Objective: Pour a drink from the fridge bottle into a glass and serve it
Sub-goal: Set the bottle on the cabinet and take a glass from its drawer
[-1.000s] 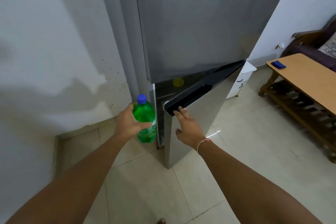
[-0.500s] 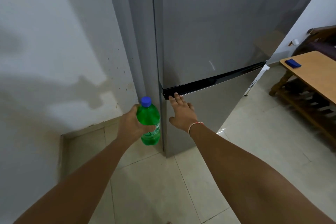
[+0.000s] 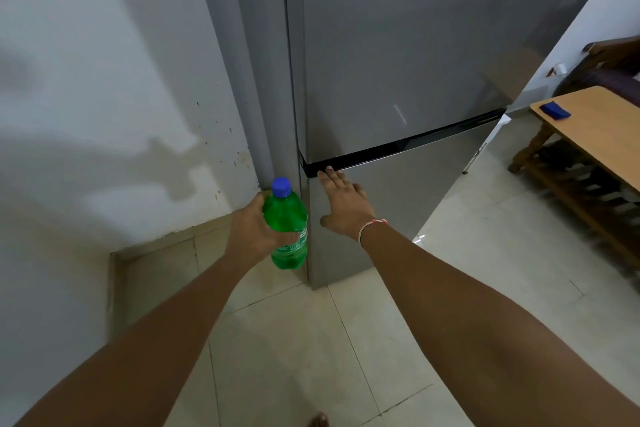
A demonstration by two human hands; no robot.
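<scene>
My left hand (image 3: 254, 234) grips a green plastic bottle (image 3: 287, 224) with a blue cap, held upright just left of the grey fridge (image 3: 398, 55). My right hand (image 3: 344, 206) lies flat with straight fingers on the lower fridge door (image 3: 415, 191), fingertips at the black handle strip. Both fridge doors sit flush. No glass is in view.
A white wall (image 3: 104, 114) stands to the left of the fridge. A wooden table (image 3: 595, 128) with a small blue object (image 3: 555, 110) stands at the right, with a dark sofa (image 3: 613, 76) behind it. Pale floor tiles (image 3: 485, 236) stretch between fridge and table.
The lower fridge door swung from partly open to fully closed under my right hand. My left hand kept the bottle beside the fridge.
</scene>
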